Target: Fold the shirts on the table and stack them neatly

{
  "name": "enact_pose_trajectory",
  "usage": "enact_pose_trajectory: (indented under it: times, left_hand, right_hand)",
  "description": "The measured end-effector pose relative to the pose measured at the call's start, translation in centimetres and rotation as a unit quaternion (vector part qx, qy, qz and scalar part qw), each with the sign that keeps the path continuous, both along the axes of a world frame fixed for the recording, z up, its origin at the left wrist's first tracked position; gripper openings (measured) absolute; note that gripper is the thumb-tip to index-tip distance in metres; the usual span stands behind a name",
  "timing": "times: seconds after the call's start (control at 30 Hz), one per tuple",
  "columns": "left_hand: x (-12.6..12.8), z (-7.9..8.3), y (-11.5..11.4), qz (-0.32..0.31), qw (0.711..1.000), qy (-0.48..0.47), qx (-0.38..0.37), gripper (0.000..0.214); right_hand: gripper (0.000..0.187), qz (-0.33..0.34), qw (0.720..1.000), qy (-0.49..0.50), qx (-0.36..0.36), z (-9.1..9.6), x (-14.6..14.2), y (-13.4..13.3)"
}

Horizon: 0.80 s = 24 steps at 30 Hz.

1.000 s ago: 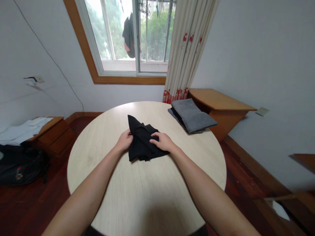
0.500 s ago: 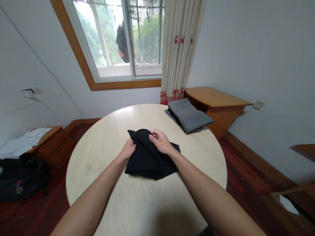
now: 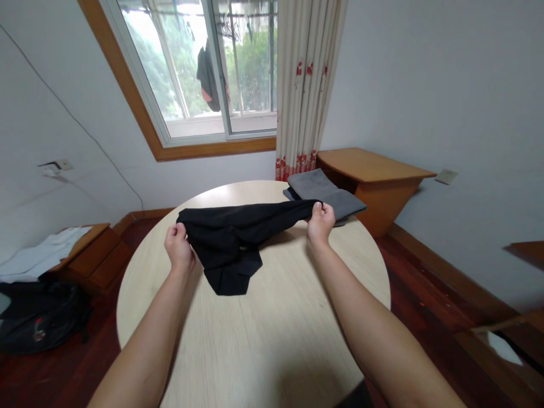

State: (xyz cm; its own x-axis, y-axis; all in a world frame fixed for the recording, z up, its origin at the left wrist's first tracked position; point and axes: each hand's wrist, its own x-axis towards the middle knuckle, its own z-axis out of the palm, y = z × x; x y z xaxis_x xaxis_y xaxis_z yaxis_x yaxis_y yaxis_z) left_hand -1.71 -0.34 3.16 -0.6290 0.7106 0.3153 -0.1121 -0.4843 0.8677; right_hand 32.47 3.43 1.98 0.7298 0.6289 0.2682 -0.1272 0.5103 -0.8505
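A black garment (image 3: 232, 238) is stretched out above the round pale-wood table (image 3: 263, 334). My left hand (image 3: 178, 248) pinches its left end, fingers closed. My right hand (image 3: 321, 221) grips its right end, fingers closed too. The cloth's middle sags down and its lower part rests on the tabletop between my hands.
A folded grey cloth stack (image 3: 325, 195) lies at the table's far right edge. A wooden side cabinet (image 3: 374, 175) stands behind it by the curtain (image 3: 306, 85). At left are a low wooden stand with white cloth (image 3: 38, 258) and a black bag (image 3: 34, 317) on the floor.
My hands have moved apart, pulling the bunched black garment out into a long span and lifting it off the table. The view has shifted a little.
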Motion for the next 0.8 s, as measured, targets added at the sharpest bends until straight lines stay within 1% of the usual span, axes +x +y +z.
enact_pose_trajectory:
  times: [0.03, 0.07, 0.1, 0.13, 0.2, 0.23, 0.27, 0.3, 0.37, 0.43, 0.5, 0.53, 0.67, 0.73, 0.8]
  left_hand:
    - [0.2, -0.2, -0.1, -0.002, 0.998, 0.056, -0.002, 0.032]
    - [0.4, -0.5, -0.2, -0.024, 0.992, 0.126, -0.009, 0.034]
    - [0.5, -0.8, -0.3, -0.061, 0.976, 0.206, -0.020, 0.038]
    - [0.6, -1.0, -0.3, -0.105, 0.950, 0.291, -0.034, 0.044]
    - [0.3, -1.3, -0.4, -0.173, 0.876, 0.445, -0.074, 0.055]
    - [-0.2, -1.4, -0.3, -0.183, 0.838, 0.505, -0.098, 0.063]
    - [-0.8, -1.5, -0.2, -0.177, 0.806, 0.551, -0.128, 0.072]
    - [-1.5, -1.5, -0.1, -0.157, 0.779, 0.585, -0.164, 0.081]
    - [-2.9, -1.6, 0.1, -0.102, 0.735, 0.623, -0.247, 0.094]
    - [-3.7, -1.6, 0.0, -0.069, 0.694, 0.634, -0.333, 0.102]
    - [-3.6, -1.6, -0.5, -0.071, 0.662, 0.632, -0.396, 0.109]
    - [-3.2, -1.6, -0.8, -0.081, 0.652, 0.630, -0.414, 0.113]
    - [-0.6, -1.4, -2.0, -0.146, 0.633, 0.634, -0.419, 0.127]
    - [0.6, -1.4, -2.4, -0.189, 0.621, 0.644, -0.404, 0.137]
    - [1.6, -1.5, -2.6, -0.234, 0.617, 0.652, -0.373, 0.141]
  right_hand:
    - [0.035, 0.009, 1.000, -0.018, 0.001, -0.2, -0.3, -0.1]
    - [0.033, 0.016, 0.999, -0.044, 0.006, -0.3, -0.7, -0.2]
    - [0.031, 0.018, 0.997, -0.076, 0.013, -0.5, -1.1, -0.3]
    - [0.030, 0.020, 0.993, -0.116, 0.019, -0.6, -1.4, -0.5]
    - [0.032, 0.031, 0.978, -0.208, 0.016, -0.9, -1.8, -0.8]
    - [0.035, 0.042, 0.966, -0.256, 0.005, -1.1, -1.8, -0.9]
    - [0.038, 0.054, 0.952, -0.302, -0.009, -1.3, -1.9, -1.0]
    - [0.042, 0.068, 0.936, -0.345, -0.023, -1.6, -1.9, -1.1]
    - [0.053, 0.099, 0.901, -0.419, -0.045, -2.2, -1.8, -1.2]
    - [0.067, 0.135, 0.869, -0.472, -0.060, -2.7, -1.8, -1.2]
    - [0.075, 0.172, 0.841, -0.508, -0.073, -3.1, -1.8, -1.3]
    - [0.077, 0.186, 0.829, -0.521, -0.080, -3.2, -1.8, -1.3]
    - [0.077, 0.222, 0.785, -0.562, -0.136, -3.4, -1.9, -1.7]
    - [0.082, 0.229, 0.763, -0.581, -0.166, -3.3, -2.1, -1.9]
    - [0.082, 0.228, 0.743, -0.603, -0.181, -3.1, -2.4, -2.1]
